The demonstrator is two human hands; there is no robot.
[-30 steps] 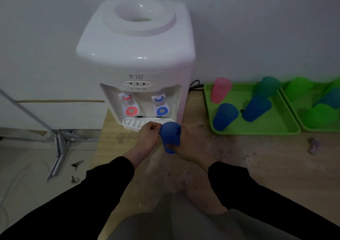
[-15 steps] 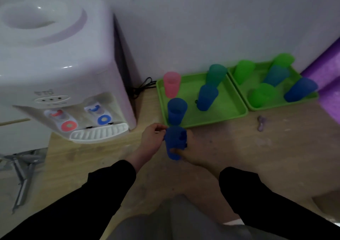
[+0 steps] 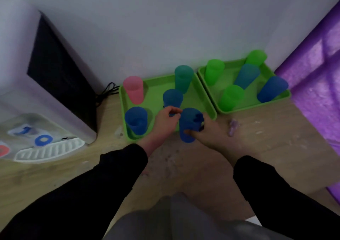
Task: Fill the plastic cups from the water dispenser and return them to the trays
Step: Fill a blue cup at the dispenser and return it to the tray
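I hold a blue plastic cup (image 3: 189, 123) upright over the front edge of the left green tray (image 3: 156, 90). My right hand (image 3: 209, 134) grips its side from the right, and my left hand (image 3: 165, 120) pinches its rim from the left. The left tray also holds a pink cup (image 3: 134, 89), two blue cups (image 3: 136, 120) and a teal cup (image 3: 183, 78). The white water dispenser (image 3: 36, 92) stands at the far left, its drip tray (image 3: 49, 150) facing me.
A second green tray (image 3: 230, 74) at the right holds several green and blue cups. A purple mat (image 3: 316, 85) rises along the right edge. A small purple object (image 3: 233, 127) lies on the wooden floor. A black cable (image 3: 107, 90) runs behind the dispenser.
Both hands carried the blue cup from the dispenser's drip tray rightward to the left tray's front edge. The view swung right with them.
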